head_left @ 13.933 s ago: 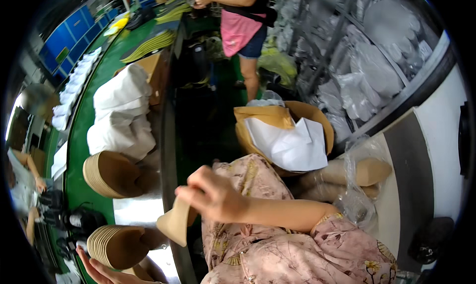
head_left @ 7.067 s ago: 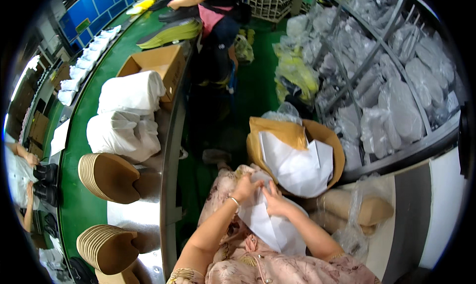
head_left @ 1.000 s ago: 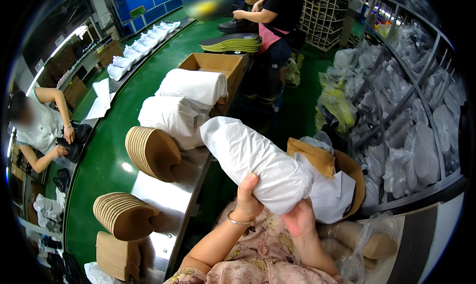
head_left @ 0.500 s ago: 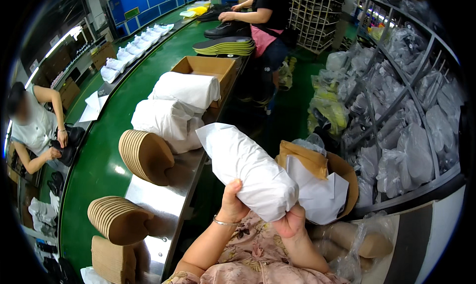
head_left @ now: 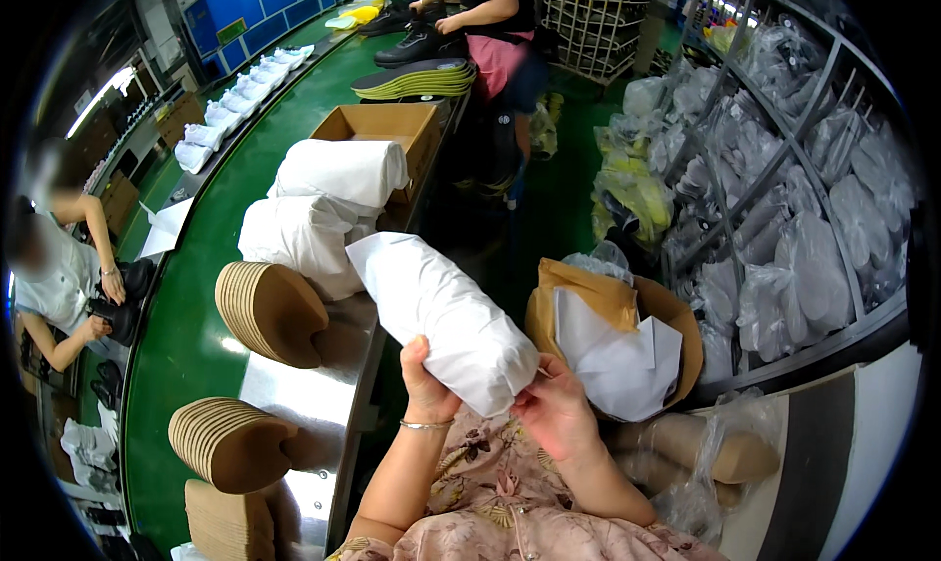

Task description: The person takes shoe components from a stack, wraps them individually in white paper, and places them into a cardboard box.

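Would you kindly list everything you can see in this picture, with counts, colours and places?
white wrapped bundle: one, white, held up in both hands at centre
wrapped bundles on the bench: two, white, piled beyond the held one
tan insole stacks: three, tan, on the bench at left
cardboard box: one, brown, open, behind the piled bundles
green conveyor: one, green, running along the left
sack of white paper: one, brown with white sheets, right of the hands
wire rack of bagged items: one, grey, at right
co-workers: one standing at top, one seated at far left
left hand: under the bundle's near end
right hand: at the bundle's near tip
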